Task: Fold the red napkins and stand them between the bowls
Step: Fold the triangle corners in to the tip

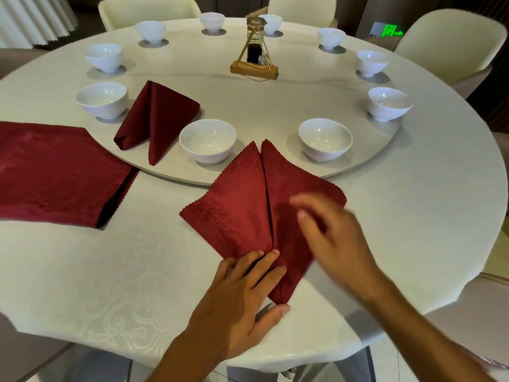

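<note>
A red napkin (pixel 237 208) lies flat near the table's front edge, folded into a diamond with a seam down its middle. My left hand (pixel 242 293) presses its near point with straight fingers. Blurred with motion, my right hand (pixel 330 232) hovers over the napkin's right half, fingers loosely bent and holding nothing. One folded napkin (pixel 157 117) stands on the turntable between two white bowls (pixel 102 99) (pixel 208 140). A stack of flat red napkins (pixel 55 172) lies at the left. Another bowl (pixel 325 139) sits right of the diamond's tip.
Several more white bowls (pixel 389 103) ring the round turntable (pixel 275 106). A dark bottle in a gold wire stand (pixel 254 51) sits at its centre. Cream chairs (pixel 451 42) surround the table. The white tablecloth (pixel 96 271) covers the outer table.
</note>
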A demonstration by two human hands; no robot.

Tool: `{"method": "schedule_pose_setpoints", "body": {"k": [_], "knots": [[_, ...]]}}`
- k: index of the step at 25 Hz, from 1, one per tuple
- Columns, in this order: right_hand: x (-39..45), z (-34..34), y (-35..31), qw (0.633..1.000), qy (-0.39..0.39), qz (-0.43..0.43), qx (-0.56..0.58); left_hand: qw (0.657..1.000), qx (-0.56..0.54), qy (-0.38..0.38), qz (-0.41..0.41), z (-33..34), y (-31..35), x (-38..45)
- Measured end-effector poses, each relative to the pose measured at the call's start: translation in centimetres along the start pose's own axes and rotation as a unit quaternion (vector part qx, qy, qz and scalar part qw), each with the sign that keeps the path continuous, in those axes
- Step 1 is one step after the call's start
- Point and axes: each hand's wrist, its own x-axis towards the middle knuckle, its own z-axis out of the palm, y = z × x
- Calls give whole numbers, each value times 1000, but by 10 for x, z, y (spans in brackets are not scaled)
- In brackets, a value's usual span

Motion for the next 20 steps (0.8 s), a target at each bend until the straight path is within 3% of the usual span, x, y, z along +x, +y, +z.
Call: {"method": "schedule_pose_setpoints", "body": {"k": [4,8,11,14,16,20], "knots": [[-99,10,3,972,-139,-91,-166,999,-27,-3,-35,1,3,8],[-88,4,33,926,-263,-83,-256,999,-3,16,-39,4,7,12],[-40,-21,87,911,-246,-36,-328,999,1,28,-38,4,8,10],[-11,-39,100,906,-245,33,-343,999,-4,42,-34,6,8,10],[-33,-28,74,918,-224,-20,-328,998,-4,51,-25,5,8,8],[-75,-8,49,903,-307,-94,-285,999,2,49,-23,6,7,10]]}}
